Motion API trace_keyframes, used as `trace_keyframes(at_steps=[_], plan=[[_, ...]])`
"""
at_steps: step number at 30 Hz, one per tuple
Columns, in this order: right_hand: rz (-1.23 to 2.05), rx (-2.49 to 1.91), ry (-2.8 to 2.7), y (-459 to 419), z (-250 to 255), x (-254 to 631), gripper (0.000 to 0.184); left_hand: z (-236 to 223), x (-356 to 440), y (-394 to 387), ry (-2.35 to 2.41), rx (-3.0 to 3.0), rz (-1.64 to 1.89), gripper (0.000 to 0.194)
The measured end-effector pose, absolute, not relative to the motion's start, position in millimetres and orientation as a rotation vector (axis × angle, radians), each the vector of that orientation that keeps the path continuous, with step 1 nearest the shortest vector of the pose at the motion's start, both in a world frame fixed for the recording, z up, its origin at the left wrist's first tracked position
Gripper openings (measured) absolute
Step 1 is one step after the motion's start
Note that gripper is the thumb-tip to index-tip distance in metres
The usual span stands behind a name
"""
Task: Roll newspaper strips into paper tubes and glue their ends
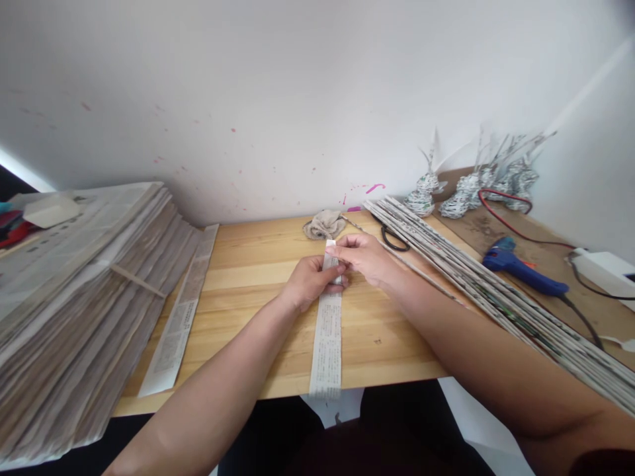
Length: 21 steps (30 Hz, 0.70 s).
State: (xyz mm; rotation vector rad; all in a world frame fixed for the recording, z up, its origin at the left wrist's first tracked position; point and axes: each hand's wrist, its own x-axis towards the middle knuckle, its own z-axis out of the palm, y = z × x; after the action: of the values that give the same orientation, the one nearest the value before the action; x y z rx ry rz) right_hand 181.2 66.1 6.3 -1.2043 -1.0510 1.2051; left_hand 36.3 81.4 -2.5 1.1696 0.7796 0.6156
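Note:
A long narrow newspaper strip [327,337] lies on the wooden table [248,264], running from the front edge toward the wall. My left hand [310,281] presses and pinches the strip near its far end. My right hand [360,254] pinches the far tip of the same strip, its fingers closed on the paper. Both hands meet at the strip's far end, in the middle of the table.
A tall stack of newspapers [74,297] fills the left side, with another cut strip [181,314] beside it. Rolled paper sticks [496,291] lie diagonally at right. Scissors [394,239], a cloth [325,225], a blue glue gun [520,268] and woven paper pieces [471,188] sit farther back.

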Motion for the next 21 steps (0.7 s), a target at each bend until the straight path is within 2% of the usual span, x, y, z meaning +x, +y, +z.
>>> trace_keyframes(at_steps=[8,15,21], plan=[[1.317,-1.225,-0.963,65.8,10.9,181.9,0.043,-0.8,35.3,78.6,0.755,1.198,0.593,0.029],[1.362,-1.215,-1.346,63.3,19.5,201.7,0.031,1.4,33.2,82.5,0.787,1.131,0.598,0.023],[1.256,-1.271,-1.364,62.8,18.1,197.7,0.022,0.8,33.8,81.5,0.79,1.177,0.628,0.02]])
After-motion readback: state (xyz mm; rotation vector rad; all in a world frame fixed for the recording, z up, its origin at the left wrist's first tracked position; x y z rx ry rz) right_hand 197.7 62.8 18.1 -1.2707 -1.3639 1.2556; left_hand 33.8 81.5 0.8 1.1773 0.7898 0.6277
